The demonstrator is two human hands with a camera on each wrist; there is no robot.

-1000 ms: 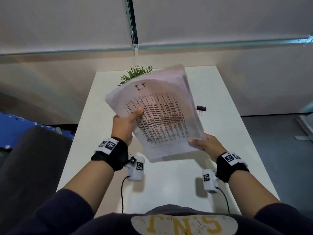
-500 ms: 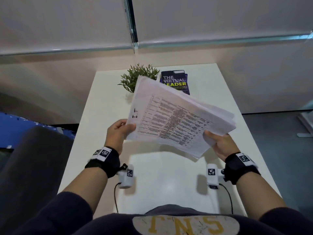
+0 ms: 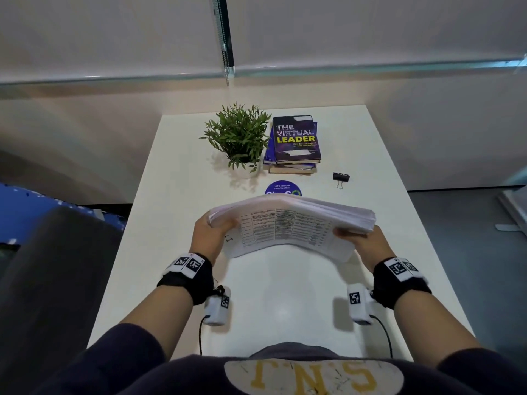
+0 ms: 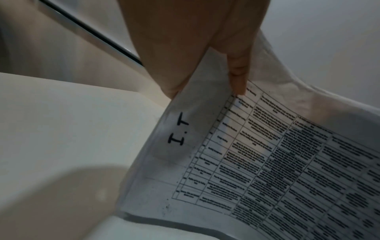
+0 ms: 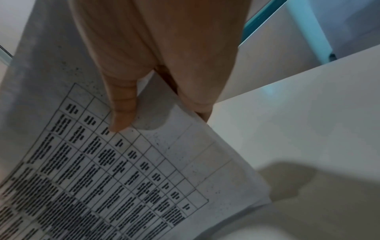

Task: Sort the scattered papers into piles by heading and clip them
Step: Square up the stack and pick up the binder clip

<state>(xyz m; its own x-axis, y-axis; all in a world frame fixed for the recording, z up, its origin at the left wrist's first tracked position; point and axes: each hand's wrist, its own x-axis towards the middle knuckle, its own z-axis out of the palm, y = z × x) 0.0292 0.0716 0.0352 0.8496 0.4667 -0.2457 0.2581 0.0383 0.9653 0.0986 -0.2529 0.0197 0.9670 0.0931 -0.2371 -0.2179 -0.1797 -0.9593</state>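
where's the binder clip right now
In the head view the black binder clip lies on the white table, to the right, just right of the stack of books and beyond the held papers.

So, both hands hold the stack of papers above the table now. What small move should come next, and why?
Probably lower the stack of papers flat onto the table and square its edges. The left hand and right hand each hold one end in the air, the sheets sag in the middle, and the binder clip lies apart beyond them, so neither hand is free for it.
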